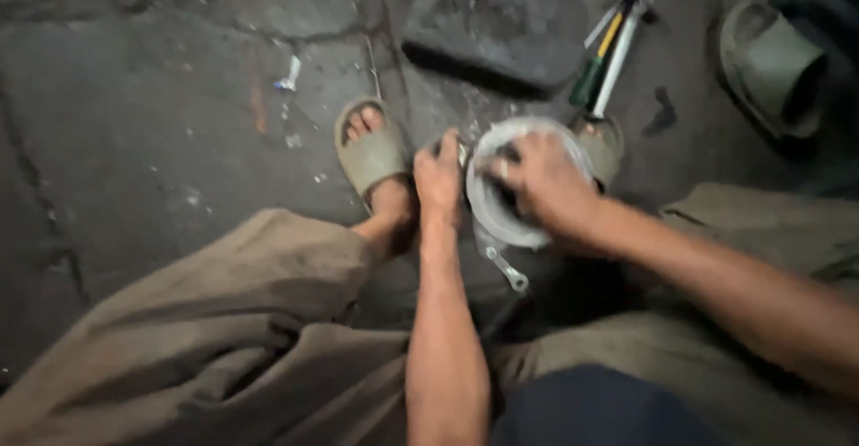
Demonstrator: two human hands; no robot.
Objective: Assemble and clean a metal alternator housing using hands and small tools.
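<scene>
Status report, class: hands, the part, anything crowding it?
Left hand grips round metal part's rim. Right hand rests on top. Spanner lies underneath.

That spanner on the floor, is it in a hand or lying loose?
Loose: the spanner lies on the floor below the round metal part; neither hand touches it.

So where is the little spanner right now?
In the head view, the spanner lies on the floor near the middle, just below the round metal part that both hands grip.

A green-handled tool bundle lies upper right, a spare sandal far right, a flat dark slab top centre, a small wrench mid-frame.
</scene>
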